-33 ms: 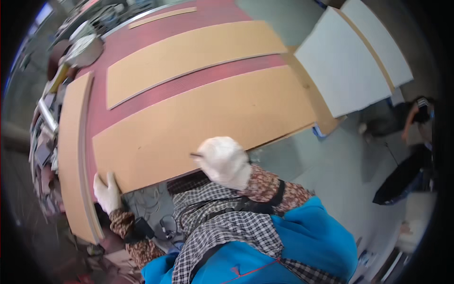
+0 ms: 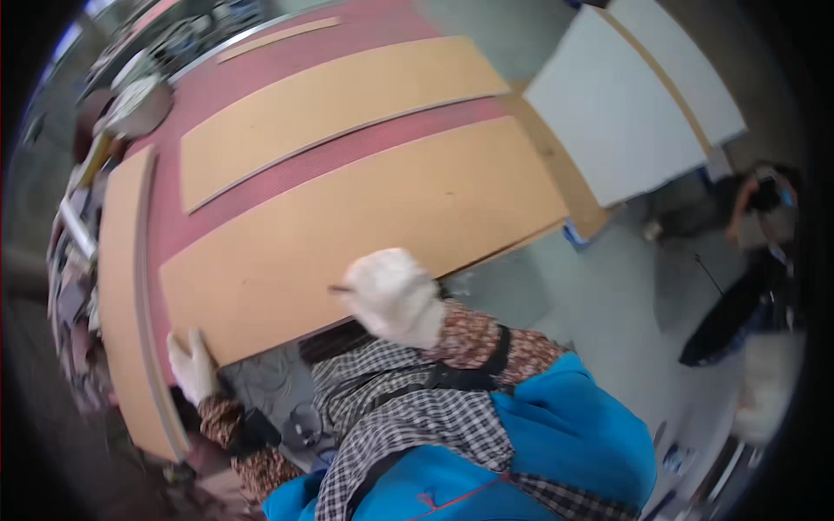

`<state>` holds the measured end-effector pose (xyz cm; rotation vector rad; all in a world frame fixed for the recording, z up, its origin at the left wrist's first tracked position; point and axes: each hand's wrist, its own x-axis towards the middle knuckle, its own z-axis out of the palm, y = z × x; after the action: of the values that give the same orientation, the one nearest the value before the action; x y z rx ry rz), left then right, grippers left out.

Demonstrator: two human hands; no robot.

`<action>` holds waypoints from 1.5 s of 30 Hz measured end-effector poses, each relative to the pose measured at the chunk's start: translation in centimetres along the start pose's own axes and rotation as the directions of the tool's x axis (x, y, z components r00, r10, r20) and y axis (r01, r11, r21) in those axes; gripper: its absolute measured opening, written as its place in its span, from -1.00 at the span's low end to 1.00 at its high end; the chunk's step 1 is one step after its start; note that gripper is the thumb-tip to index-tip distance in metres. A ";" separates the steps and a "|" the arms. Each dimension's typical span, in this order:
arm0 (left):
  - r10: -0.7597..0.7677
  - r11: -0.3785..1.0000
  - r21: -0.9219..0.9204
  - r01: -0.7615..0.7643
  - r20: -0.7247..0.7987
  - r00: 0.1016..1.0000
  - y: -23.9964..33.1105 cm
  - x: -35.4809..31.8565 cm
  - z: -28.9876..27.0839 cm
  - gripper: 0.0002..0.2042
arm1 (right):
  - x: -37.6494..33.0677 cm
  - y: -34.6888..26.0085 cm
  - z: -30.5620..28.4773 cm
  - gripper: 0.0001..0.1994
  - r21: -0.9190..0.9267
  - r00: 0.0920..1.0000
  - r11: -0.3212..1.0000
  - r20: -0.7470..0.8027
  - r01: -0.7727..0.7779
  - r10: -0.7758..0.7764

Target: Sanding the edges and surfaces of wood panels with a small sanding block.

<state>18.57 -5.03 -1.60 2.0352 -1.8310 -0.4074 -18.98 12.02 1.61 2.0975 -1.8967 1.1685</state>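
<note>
A long tan board (image 2: 365, 221) lies flat in front of me, its near edge by my waist. My left hand (image 2: 193, 369), in a white glove, touches the board's near left corner, with the thumb and fingers stretched apart. Above the near edge, my right hand (image 2: 393, 295), also in a white glove, is closed. The thin dark tip of a stick-like thing (image 2: 337, 289) pokes out from its left side; the rest is hidden in the fist, and its kind cannot be made out.
Beyond lies a second tan board (image 2: 339, 117) on a red surface (image 2: 287, 181), with a narrow strip (image 2: 278, 39) farther off. Another tan board (image 2: 124, 295) stands along the left. White panels (image 2: 608, 113) are at the far right. At the right edge another person (image 2: 760, 204) is partly visible.
The whole view has shifted slightly, so the boards and panels appear a little farther left. Both hands keep nearly the same places relative to the near board.
</note>
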 end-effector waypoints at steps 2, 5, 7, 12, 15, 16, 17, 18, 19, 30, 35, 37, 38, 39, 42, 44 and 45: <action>-0.066 0.990 -0.129 0.058 -0.055 0.996 -3.3 0.3 1.3 -0.27 | 1.3 -0.3 0.8 -0.80 -0.001 0.998 0.998 0.035 0.060 -0.060; -0.053 0.990 -0.134 0.051 -0.015 0.998 -4.4 1.5 1.5 -0.23 | 1.5 -0.8 3.6 -0.79 -0.094 0.990 0.995 0.140 0.046 -0.032; -0.001 0.997 -0.082 -0.002 -0.044 0.999 -3.9 2.3 1.7 -0.18 | 2.2 -1.5 4.1 -0.79 -0.177 0.972 0.984 0.233 0.030 0.012; 0.050 0.999 0.003 -0.050 0.001 0.999 -3.7 4.5 1.6 -0.31 | 3.2 -3.8 7.7 -0.70 -0.179 0.898 0.980 0.414 -0.083 0.152; 0.059 0.969 0.246 -0.005 -0.210 0.976 2.0 1.0 0.4 -0.39 | 4.5 -5.2 10.0 -0.66 -0.177 0.894 0.976 0.406 -0.127 0.190; 0.067 0.966 0.257 -0.013 -0.201 0.977 2.0 1.1 0.5 -0.39 | 4.6 -5.6 10.6 -0.66 -0.173 0.891 0.975 0.406 -0.141 0.201; 0.071 0.957 0.291 -0.005 -0.218 0.973 1.9 1.2 0.6 -0.41 | 4.6 -6.0 11.1 -0.65 -0.176 0.896 0.972 0.389 -0.156 0.214; 0.072 0.947 0.322 0.006 -0.232 0.970 1.9 1.4 0.9 -0.42 | 4.6 -6.0 11.3 -0.63 -0.181 0.899 0.969 0.375 -0.169 0.227; 0.075 0.944 0.329 0.003 -0.224 0.972 1.9 1.5 1.0 -0.42 | 4.4 -5.8 11.3 -0.63 -0.180 0.895 0.967 0.379 -0.178 0.235; 0.050 0.941 0.334 0.058 -0.306 0.951 2.0 1.5 1.2 -0.42 | 3.2 -5.3 11.3 -0.67 -0.155 0.960 0.980 0.232 -0.122 0.156; 0.030 0.944 0.323 0.072 -0.298 0.954 2.4 1.6 1.5 -0.42 | 3.0 -5.0 10.8 -0.67 -0.194 0.968 0.976 0.211 -0.098 0.139; 0.026 0.941 0.329 0.078 -0.300 0.954 2.1 1.8 1.4 -0.41 | 3.2 -5.1 11.0 -0.65 -0.202 0.971 0.976 0.202 -0.083 0.125; 0.026 0.943 0.323 0.075 -0.297 0.954 1.8 1.9 1.4 -0.42 | 3.3 -5.2 11.0 -0.67 -0.168 0.965 0.981 0.225 -0.097 0.134; 0.024 0.944 0.321 0.078 -0.302 0.953 1.4 2.0 1.0 -0.42 | 3.5 -5.4 10.8 -0.68 -0.128 0.960 0.986 0.246 -0.107 0.136; -0.149 0.974 0.139 0.179 -0.205 0.967 1.5 1.7 -0.5 -0.36 | 4.0 -6.3 10.4 -0.71 -0.137 0.967 0.986 0.221 -0.097 0.126; -0.057 0.970 0.218 0.107 -0.221 0.974 1.5 2.1 0.5 -0.42 | 3.8 -5.3 10.7 -0.76 -0.005 0.978 0.987 0.134 -0.163 0.163; -0.058 0.975 0.200 0.102 -0.214 0.975 2.3 1.6 0.4 -0.44 | 3.9 -5.3 10.6 -0.81 -0.041 0.986 0.987 0.059 -0.155 0.157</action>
<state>16.57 -6.87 -0.85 2.2021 -1.7310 -0.0191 -9.55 4.48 -1.43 2.0205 -2.1272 1.0993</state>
